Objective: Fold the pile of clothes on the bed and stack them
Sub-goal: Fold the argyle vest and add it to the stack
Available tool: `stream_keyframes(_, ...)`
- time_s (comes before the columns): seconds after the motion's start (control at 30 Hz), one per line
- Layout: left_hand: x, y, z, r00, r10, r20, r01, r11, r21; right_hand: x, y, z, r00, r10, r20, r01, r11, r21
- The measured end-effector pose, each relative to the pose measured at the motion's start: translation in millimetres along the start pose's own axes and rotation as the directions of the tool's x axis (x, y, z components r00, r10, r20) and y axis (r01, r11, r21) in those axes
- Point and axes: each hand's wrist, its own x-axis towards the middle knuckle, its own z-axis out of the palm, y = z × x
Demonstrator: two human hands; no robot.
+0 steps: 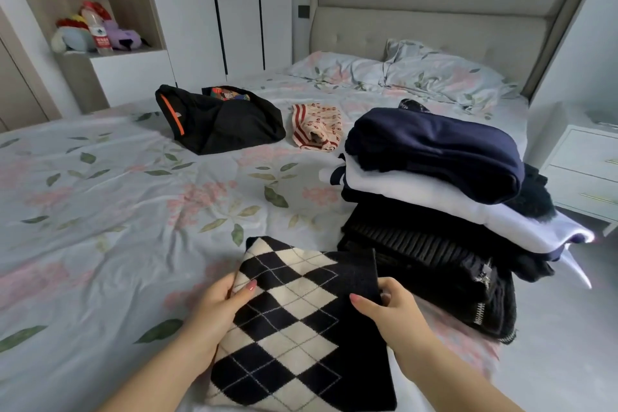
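A folded black-and-cream argyle knit (294, 318) lies at the near edge of the bed (110, 204). My left hand (217, 308) grips its left edge, thumb on top. At the right edge my right hand (388, 304) does the same, thumb on the dark panel. To the right rises a stack of folded clothes (434, 211): a navy garment on top, a white one under it, black pieces with a zipper at the bottom. Farther back lie a loose black garment with an orange stripe (217, 124) and a small cream-and-red patterned piece (316, 127).
Two floral pillows (401, 73) rest against the padded headboard (434, 10). A white nightstand (585, 170) stands right of the bed, close to the stack. A shelf unit with plush toys (97, 30) is at the back left.
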Motion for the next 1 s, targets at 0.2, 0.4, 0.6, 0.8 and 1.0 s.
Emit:
stream_keyframes(0.2, -27, 43, -1, 0.976, 0.201, -0.079, -0.208, 0.975, -0.080, -18, -42, 1, 0.972, -0.233, 0.035, 0.230, 0.970, 0.084)
stream_keyframes(0.4, -31, 170, 17, 0.854, 0.496, -0.155, -0.475, 0.867, 0.152, -35, -144, -16, 0.783, -0.619, -0.055, 0.617, 0.785, -0.062)
stream_keyframes(0.6, 27, 315, 91, 0.771, 0.626, -0.113, -0.567, 0.757, 0.325, -7, -269, -81, 0.778, -0.563, -0.277, 0.583, 0.812, -0.014)
stream_keyframes(0.8, 107, 358, 182, 0.790, 0.613, -0.011, -0.530, 0.692, 0.490, 56, -296, -148, 0.834, -0.386, -0.394, 0.412, 0.911, -0.019)
stream_keyframes(1.0, 180, 323, 223, 0.860, 0.505, 0.075, -0.439, 0.656, 0.615, 130, -243, -177, 0.852, -0.278, -0.444, 0.240, 0.961, -0.141)
